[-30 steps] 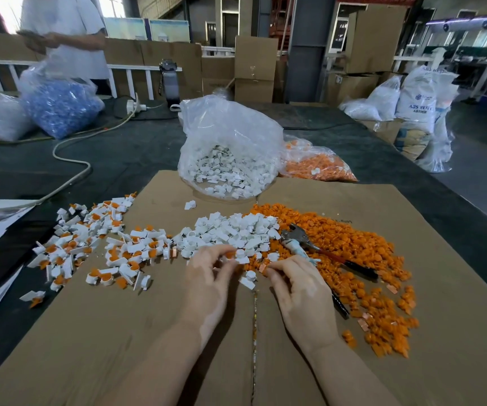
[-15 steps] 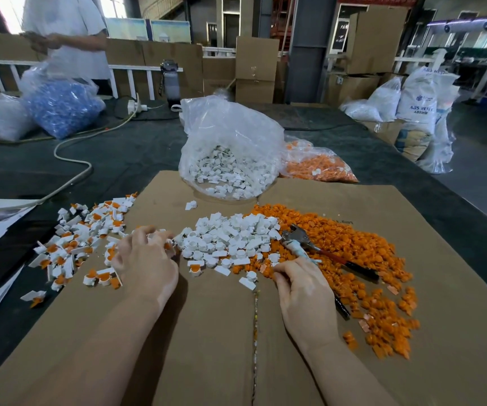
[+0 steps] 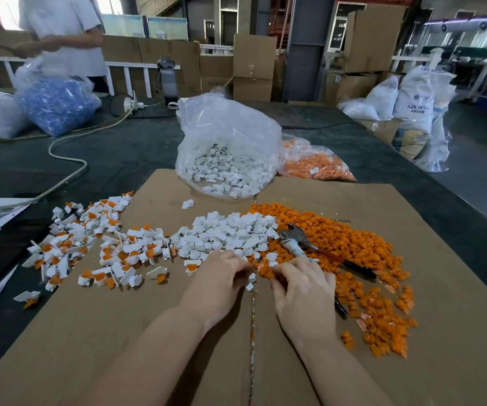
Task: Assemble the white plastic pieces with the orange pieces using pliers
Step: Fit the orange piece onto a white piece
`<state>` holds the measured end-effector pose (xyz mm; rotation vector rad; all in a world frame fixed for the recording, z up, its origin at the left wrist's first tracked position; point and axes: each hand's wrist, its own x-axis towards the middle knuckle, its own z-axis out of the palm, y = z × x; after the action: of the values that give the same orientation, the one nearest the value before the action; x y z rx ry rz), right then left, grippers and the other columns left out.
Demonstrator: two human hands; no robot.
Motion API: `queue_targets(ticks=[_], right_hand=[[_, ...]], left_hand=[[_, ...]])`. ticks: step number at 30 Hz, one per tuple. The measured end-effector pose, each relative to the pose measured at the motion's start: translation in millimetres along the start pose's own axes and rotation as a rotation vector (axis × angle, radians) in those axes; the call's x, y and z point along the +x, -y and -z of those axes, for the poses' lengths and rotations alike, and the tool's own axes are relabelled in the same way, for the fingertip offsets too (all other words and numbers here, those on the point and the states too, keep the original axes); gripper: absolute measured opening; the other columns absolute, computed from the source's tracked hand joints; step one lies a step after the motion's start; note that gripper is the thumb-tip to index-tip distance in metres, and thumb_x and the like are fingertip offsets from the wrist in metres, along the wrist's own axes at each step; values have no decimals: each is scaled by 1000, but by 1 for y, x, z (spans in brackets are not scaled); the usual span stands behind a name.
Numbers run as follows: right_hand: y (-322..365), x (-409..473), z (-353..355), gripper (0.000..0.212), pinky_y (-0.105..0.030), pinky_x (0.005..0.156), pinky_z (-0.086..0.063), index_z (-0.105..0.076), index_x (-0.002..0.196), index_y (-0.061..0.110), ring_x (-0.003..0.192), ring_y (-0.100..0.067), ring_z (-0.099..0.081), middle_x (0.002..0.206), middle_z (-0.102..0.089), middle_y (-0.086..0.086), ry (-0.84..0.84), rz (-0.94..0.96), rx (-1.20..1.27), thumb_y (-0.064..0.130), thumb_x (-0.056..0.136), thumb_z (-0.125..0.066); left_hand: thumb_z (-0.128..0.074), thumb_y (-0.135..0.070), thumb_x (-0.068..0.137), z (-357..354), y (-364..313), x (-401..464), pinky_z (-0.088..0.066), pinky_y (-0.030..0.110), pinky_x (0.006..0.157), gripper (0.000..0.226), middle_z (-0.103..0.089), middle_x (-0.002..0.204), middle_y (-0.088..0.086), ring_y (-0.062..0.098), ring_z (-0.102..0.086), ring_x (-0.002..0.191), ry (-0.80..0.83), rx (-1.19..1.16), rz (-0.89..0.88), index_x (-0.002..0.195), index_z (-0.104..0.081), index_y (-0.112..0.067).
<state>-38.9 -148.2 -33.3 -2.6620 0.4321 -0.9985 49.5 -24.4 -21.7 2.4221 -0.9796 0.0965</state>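
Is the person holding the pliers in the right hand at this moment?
No, the pliers lie on the orange pieces beyond the right hand, which works at small pieces instead.

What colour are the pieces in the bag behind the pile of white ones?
White, seen through the clear plastic bag in the head view.

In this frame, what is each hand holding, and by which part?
The left hand pinches a small white piece at its fingertips. The right hand curls round the pliers by the handles; what its fingertips pinch cannot be told.
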Motion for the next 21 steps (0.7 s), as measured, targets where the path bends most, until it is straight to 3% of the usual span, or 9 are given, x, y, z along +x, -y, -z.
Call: queue_targets(ticks=[4, 7, 9, 13, 14, 17, 21], right_hand=[[0, 1, 0, 22, -38, 61, -44, -67, 67, 12, 71, -25, -61, 73, -62, -2, 11, 7, 3, 8, 58, -87], [1, 1, 1, 25, -38, 57, -47, -62, 67, 9, 67, -25, -60, 71, -61, -3, -13, 57, 58, 6, 60, -85], [1, 1, 1, 24, -37, 55, -48, -59, 67, 9, 63, -24, -59, 66, -60, -3, -28, 64, 105, 3, 63, -83], [2, 0, 2, 22, -31, 53, -49, -58, 67, 7, 61, -22, -58, 65, -59, -3, -21, 55, 143, 3, 67, -80], [2, 0, 3, 22, -30, 52, -49, -58, 67, 7, 62, -22, -58, 65, -59, -3, -20, 48, 152, 2, 66, -80], [2, 1, 4, 24, -27, 53, -46, -58, 67, 6, 62, -21, -58, 66, -58, -3, -20, 51, 163, -1, 64, -80], [1, 1, 5, 25, -25, 56, -44, -58, 68, 6, 64, -20, -57, 68, -58, -3, -2, 46, 200, -3, 63, -81]], left_hand=[[-60, -29, 89, -1, 0, -1, -22, 9, 71, 19, -52, 99, -11, 4, -36, 93, -11, -40, 24, 108, -63, -24], [-65, -24, 86, -2, -4, -2, -32, 5, 66, 10, -52, 81, -19, -1, -47, 77, -58, -265, 134, 95, -61, -25], [-65, -19, 86, -4, -10, -2, -38, 4, 65, 16, -58, 77, -15, 3, -56, 74, -65, -438, 198, 85, -56, -31], [-59, -5, 87, -7, -22, -4, -53, 31, 79, 33, -63, 77, -1, 18, -64, 71, -61, -674, 254, 82, -58, -37], [-59, -3, 87, -7, -23, -5, -53, 31, 80, 34, -64, 78, -2, 17, -65, 72, -61, -686, 250, 83, -60, -37], [-66, -4, 82, -9, -24, -8, -46, 10, 78, 33, -65, 88, -8, 6, -62, 84, -36, -648, 197, 95, -63, -35], [-66, -15, 85, -11, -27, -9, -36, -3, 78, 28, -63, 97, -17, -5, -57, 91, -78, -614, 202, 112, -67, -22]])
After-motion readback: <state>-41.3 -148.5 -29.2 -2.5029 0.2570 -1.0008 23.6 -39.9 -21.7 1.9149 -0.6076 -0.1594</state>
